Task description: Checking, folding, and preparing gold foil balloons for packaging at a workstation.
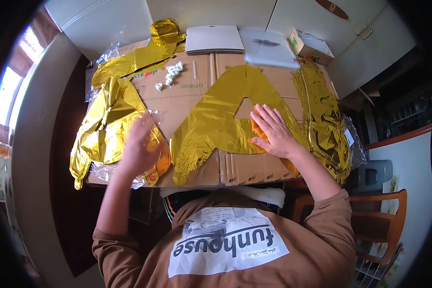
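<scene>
A flat gold foil balloon shaped like the letter A (211, 115) lies in front of me on the cardboard (197, 98). My right hand (276, 134) rests flat on its right leg, fingers stretched out, with an orange reflection in the foil beside it. My left hand (141, 144) is over the right edge of another gold foil balloon (105, 127), which is crumpled and partly folded. Motion blurs its fingers, so I cannot make out whether they hold anything.
Behind lie a long gold foil balloon (134, 61), several small white bundles (173, 72), a white flat stack (213, 39), a translucent sheet (269, 50) and a small box (314, 47). More wrinkled gold foil (324, 125) lies at right, near a wooden chair (393, 221).
</scene>
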`<move>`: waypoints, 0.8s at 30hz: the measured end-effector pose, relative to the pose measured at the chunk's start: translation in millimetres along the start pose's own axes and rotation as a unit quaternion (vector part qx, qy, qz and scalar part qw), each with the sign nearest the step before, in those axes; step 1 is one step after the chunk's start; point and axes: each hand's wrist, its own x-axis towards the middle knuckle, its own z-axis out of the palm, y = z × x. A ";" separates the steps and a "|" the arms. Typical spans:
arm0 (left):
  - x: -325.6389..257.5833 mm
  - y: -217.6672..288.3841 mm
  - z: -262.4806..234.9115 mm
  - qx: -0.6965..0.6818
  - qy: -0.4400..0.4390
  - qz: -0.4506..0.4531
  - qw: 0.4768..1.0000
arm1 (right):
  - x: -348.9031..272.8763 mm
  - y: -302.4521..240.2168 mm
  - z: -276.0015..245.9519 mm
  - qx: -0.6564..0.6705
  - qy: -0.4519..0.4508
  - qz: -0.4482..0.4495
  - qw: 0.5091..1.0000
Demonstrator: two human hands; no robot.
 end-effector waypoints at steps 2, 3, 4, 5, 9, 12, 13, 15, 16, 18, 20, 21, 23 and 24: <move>7.7 32.9 31.0 0.035 -0.113 0.153 0.981 | 0.4 1.6 -2.3 0.039 0.047 -0.007 0.998; 8.6 40.7 45.6 0.120 -0.132 0.186 0.966 | -1.9 3.4 -2.7 0.066 0.080 -0.008 0.995; 5.7 36.1 59.2 0.116 -0.131 0.187 0.967 | -5.3 6.4 -3.3 0.092 0.112 -0.010 0.989; 7.4 38.7 66.3 0.112 -0.133 0.191 0.966 | -11.0 13.3 -4.0 0.066 0.113 0.004 0.991; 1.0 50.4 63.6 0.115 -0.166 0.173 0.964 | -38.8 31.8 -0.9 0.020 0.107 0.047 0.993; -1.5 56.6 61.2 0.109 -0.189 0.179 0.959 | -50.0 25.7 2.8 0.023 0.140 0.041 0.989; 0.0 59.2 58.8 0.110 -0.200 0.166 0.959 | -52.7 24.1 3.4 0.050 0.159 0.029 0.986; -0.1 54.9 55.5 0.084 -0.188 0.179 0.962 | -53.0 21.4 -4.4 0.093 0.199 0.016 0.976; 0.3 54.8 55.7 0.084 -0.193 0.176 0.962 | -56.7 27.4 -14.7 0.116 0.214 0.051 0.969; 3.1 59.0 53.8 0.072 -0.196 0.168 0.963 | -48.5 48.3 -37.2 0.164 0.246 0.109 0.949; 7.3 66.1 52.0 0.064 -0.192 0.157 0.967 | -42.8 101.4 -55.4 0.132 0.309 0.224 0.915; 9.7 70.6 50.5 0.068 -0.184 0.157 0.968 | -40.8 130.1 -65.5 0.100 0.273 0.320 0.902; 22.4 81.3 48.6 0.069 -0.156 0.177 0.969 | -49.2 194.6 -71.2 0.086 0.227 0.426 0.871; 28.3 86.5 46.7 0.071 -0.133 0.186 0.971 | -44.6 203.2 -74.6 0.084 0.200 0.446 0.868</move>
